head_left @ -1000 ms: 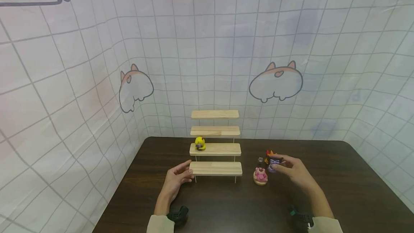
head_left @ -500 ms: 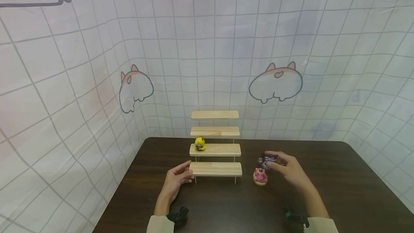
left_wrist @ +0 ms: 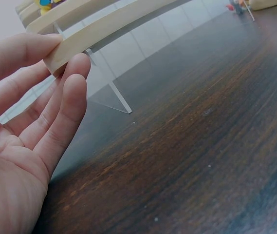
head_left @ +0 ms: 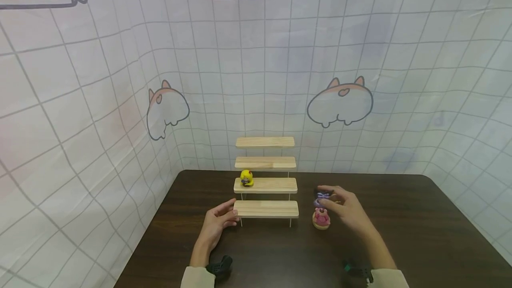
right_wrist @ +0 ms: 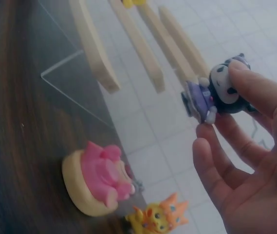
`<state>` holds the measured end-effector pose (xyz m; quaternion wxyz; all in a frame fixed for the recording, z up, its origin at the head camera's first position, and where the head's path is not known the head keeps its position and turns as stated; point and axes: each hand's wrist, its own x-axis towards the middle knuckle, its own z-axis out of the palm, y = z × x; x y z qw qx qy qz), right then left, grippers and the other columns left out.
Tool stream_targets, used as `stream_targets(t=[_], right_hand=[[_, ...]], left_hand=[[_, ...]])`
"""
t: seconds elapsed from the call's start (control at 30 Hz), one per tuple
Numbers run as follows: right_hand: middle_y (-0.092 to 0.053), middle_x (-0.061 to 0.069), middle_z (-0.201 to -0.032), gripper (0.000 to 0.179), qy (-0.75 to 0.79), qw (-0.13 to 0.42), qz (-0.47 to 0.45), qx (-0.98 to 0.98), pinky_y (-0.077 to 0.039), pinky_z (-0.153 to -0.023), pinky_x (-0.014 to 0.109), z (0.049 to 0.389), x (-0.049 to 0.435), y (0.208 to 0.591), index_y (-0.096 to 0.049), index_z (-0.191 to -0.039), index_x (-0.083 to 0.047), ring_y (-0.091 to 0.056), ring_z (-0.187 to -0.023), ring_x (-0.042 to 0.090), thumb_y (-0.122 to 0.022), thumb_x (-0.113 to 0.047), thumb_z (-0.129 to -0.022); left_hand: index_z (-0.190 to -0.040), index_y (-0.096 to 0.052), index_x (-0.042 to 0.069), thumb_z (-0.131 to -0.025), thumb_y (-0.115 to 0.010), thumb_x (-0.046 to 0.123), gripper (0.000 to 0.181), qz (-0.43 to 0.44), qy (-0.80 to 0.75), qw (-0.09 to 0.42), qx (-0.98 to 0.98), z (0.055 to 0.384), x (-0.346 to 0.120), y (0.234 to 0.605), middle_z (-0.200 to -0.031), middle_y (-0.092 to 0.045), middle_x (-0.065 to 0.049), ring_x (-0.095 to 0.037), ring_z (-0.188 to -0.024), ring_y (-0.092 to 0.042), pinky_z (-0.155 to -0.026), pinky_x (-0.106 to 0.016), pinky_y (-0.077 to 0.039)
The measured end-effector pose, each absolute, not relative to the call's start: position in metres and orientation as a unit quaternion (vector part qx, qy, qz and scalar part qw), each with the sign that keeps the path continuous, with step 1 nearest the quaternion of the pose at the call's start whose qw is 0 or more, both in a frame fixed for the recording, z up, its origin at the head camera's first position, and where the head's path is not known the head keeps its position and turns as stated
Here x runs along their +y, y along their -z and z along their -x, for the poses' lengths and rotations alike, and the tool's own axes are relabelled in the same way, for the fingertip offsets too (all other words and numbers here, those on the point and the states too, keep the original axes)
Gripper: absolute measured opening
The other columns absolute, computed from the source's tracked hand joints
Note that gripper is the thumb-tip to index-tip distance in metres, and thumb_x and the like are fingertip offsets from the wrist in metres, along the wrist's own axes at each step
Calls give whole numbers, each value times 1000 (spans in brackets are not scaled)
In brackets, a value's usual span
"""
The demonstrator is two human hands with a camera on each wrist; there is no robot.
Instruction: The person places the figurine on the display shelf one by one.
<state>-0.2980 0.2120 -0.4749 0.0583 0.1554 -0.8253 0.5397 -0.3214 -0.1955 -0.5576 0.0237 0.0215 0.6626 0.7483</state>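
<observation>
My left hand [head_left: 216, 226] grips the left end of the lowest plank of a four-step wooden display shelf [head_left: 267, 208]. In the left wrist view, the thumb lies on the plank's [left_wrist: 82, 46] upper side with fingers beneath it. Between thumb and fingers, my right hand [head_left: 349, 210] pinches a purple-and-black figurine [right_wrist: 224, 87], held above the table to the right of the shelf. A pink figurine on a tan base [head_left: 321, 219] stands just below that hand in the head view. Another figurine, yellow with orange points [right_wrist: 160, 218], shows beside it in the right wrist view.
A yellow-haired figurine [head_left: 246, 179] sits at the left end of the second step from the bottom. Thin clear supports [left_wrist: 116, 92] hold the planks above the dark wooden table [head_left: 264, 252]. Grid-patterned cloth [head_left: 260, 92] hangs behind and at both sides.
My right hand has carried the purple-and-black figurine leftward, towards the shelf and behind the pink figurine. The left hand stays on the lowest plank.
</observation>
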Motion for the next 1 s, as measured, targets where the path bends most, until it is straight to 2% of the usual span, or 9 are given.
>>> stream_targets(t=[0.23,0.43,0.6,0.67,0.73,0.83,0.9,0.97,1.0], right_hand=[[-67,14,-114,41,-530,75,-171,-827,-57,-78,30,299,196,478,-64,-136,-11,-67,-94,15,-70,-23,-98],[-67,11,-114,41,-546,79,-176,-815,-58,-79,31,299,186,478,-64,-137,-14,-68,-94,19,-72,-23,-97],[-65,9,-114,42,-548,87,-173,-814,-53,-79,24,299,174,478,-64,-136,-13,-63,-93,10,-73,-24,-97],[-63,10,-112,43,-559,77,-174,-807,-51,-65,21,299,168,477,-63,-137,-11,-60,-77,7,-72,-24,-97],[-63,12,-113,43,-567,75,-178,-801,-47,-55,18,300,161,477,-63,-136,-8,-58,-73,5,-73,-22,-96],[-62,14,-113,42,-578,77,-191,-790,-47,-53,18,304,153,475,-64,-135,-6,-59,-73,7,-73,-18,-96],[-64,13,-112,42,-566,90,-199,-795,-51,-66,19,307,147,475,-65,-134,-6,-62,-87,9,-74,-18,-95],[-64,12,-112,42,-560,92,-203,-798,-54,-78,22,309,142,473,-65,-134,-5,-65,-92,13,-74,-19,-95],[-64,11,-112,42,-555,91,-204,-801,-54,-78,23,309,139,472,-65,-134,-6,-66,-93,14,-74,-19,-95]], left_hand=[[-142,-60,4,-91,-78,15,55,-17,-748,24,663,320,-196,558,-109,-68,-9,-19,-84,-72,-75,-30,-62],[-144,-57,2,-92,-77,15,57,-15,-747,22,665,322,-196,559,-109,-68,-9,-18,-84,-72,-75,-29,-62],[-145,-55,0,-93,-76,13,58,-16,-748,24,663,324,-196,559,-111,-68,-11,-17,-83,-72,-75,-29,-62],[-145,-56,1,-93,-76,13,57,-14,-748,25,663,324,-196,559,-111,-68,-11,-18,-83,-72,-75,-29,-62],[-145,-56,1,-93,-76,13,57,-15,-749,24,662,324,-196,559,-110,-68,-10,-18,-83,-72,-75,-29,-62],[-145,-56,1,-93,-76,15,57,-20,-746,22,665,325,-196,559,-110,-68,-10,-17,-84,-72,-75,-29,-62],[-145,-56,1,-93,-76,16,58,-23,-746,21,666,325,-196,559,-111,-68,-10,-17,-84,-72,-75,-28,-62],[-144,-57,2,-93,-76,16,57,-22,-745,21,667,325,-196,559,-111,-68,-10,-17,-84,-73,-75,-28,-62],[-144,-57,2,-93,-76,17,56,-22,-744,22,667,324,-196,559,-111,-69,-10,-17,-84,-73,-76,-29,-62]])
